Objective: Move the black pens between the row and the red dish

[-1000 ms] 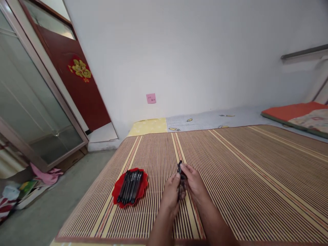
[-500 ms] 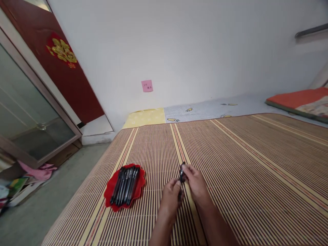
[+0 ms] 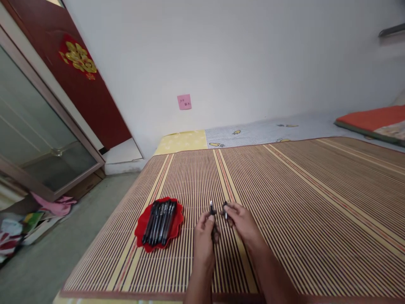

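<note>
My left hand (image 3: 204,238) is closed around a dark pen (image 3: 211,207) whose pale tip points up and away from me. A short gap to the right, my right hand (image 3: 243,223) pinches a small black pen cap (image 3: 225,210), apart from the pen. My fingers hide much of both pieces. Left of my hands, a red scalloped dish (image 3: 143,221) holds several black pens (image 3: 160,223) lying side by side.
A striped bamboo mat (image 3: 284,202) covers the bed under my hands. Patterned bedding (image 3: 253,137) shows along the white wall, which bears a pink note (image 3: 184,102). An orange folded cloth (image 3: 370,122) lies far right. Left of the bed is grey floor (image 3: 104,207).
The pen and its cap were together between my hands; now they are apart, with the pen's tip showing in my left hand. The view has shifted slightly.
</note>
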`<state>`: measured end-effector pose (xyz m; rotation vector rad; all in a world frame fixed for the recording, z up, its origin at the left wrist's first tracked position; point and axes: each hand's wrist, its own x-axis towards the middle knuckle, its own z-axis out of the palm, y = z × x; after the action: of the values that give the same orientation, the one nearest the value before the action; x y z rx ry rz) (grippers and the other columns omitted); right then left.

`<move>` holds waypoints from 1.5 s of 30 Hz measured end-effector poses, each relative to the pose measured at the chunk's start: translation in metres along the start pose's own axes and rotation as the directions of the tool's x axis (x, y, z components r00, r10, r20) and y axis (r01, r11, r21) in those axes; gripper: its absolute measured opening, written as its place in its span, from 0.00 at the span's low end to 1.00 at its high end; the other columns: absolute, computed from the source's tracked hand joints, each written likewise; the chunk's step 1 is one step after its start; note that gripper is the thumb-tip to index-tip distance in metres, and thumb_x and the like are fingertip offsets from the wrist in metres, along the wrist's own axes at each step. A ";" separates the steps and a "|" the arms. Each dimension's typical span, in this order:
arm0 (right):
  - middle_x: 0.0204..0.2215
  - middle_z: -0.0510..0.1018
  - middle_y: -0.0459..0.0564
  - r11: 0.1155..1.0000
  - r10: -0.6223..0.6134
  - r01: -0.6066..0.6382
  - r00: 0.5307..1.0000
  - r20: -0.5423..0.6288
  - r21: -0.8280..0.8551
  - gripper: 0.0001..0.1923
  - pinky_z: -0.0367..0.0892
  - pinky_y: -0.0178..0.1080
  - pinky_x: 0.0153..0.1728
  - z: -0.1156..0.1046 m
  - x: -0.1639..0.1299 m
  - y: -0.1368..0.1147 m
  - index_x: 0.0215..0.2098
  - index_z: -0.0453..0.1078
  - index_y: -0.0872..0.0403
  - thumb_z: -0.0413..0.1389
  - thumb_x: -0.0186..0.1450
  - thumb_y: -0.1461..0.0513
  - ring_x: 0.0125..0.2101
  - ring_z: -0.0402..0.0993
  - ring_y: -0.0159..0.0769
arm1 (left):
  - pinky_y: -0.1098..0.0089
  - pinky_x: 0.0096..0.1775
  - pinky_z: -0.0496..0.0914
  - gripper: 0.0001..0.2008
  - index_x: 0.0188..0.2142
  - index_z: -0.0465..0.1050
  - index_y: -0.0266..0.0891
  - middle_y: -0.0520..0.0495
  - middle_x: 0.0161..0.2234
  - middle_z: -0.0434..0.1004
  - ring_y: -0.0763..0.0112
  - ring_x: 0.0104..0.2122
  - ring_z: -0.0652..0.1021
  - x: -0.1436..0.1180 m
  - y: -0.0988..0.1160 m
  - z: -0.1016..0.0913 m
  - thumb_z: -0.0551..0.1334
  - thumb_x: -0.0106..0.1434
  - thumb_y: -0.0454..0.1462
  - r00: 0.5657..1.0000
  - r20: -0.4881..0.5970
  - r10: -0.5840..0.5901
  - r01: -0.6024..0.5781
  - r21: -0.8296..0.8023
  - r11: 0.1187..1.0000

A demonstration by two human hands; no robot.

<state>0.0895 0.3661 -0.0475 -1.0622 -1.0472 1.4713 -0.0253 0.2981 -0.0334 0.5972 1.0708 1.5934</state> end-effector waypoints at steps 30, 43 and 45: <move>0.51 0.78 0.59 0.698 -0.158 0.342 0.931 0.330 -0.629 0.19 0.64 0.45 0.54 0.063 0.005 -0.001 0.50 0.77 0.54 0.54 0.62 0.69 0.53 0.73 0.47 | 0.78 0.20 0.59 0.25 0.43 0.74 0.37 0.56 0.24 0.70 0.81 0.18 0.65 0.028 0.051 -0.058 0.72 0.52 0.51 0.875 -0.377 0.305 -0.281 0.117 0.952; 0.26 0.78 0.51 0.993 -0.117 0.117 0.993 0.020 0.024 0.25 0.65 0.36 0.26 0.013 -0.008 -0.011 0.34 0.77 0.56 0.63 0.55 0.43 0.26 0.72 0.36 | 0.77 0.20 0.59 0.22 0.33 0.74 0.37 0.54 0.22 0.70 0.78 0.18 0.66 0.001 0.010 0.003 0.72 0.51 0.52 0.993 -0.027 0.111 -0.102 0.220 0.970; 0.23 0.76 0.48 0.989 -0.147 0.146 0.989 0.026 0.016 0.24 0.63 0.35 0.25 0.016 -0.008 -0.016 0.31 0.77 0.56 0.64 0.54 0.43 0.24 0.69 0.34 | 0.75 0.26 0.65 0.20 0.34 0.75 0.37 0.50 0.26 0.74 0.73 0.24 0.72 0.000 0.004 0.005 0.72 0.53 0.50 0.991 0.005 0.135 -0.132 0.252 0.959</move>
<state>0.0790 0.3592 -0.0272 -0.9374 -1.1085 1.3760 -0.0231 0.2995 -0.0280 0.8463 1.2768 1.5888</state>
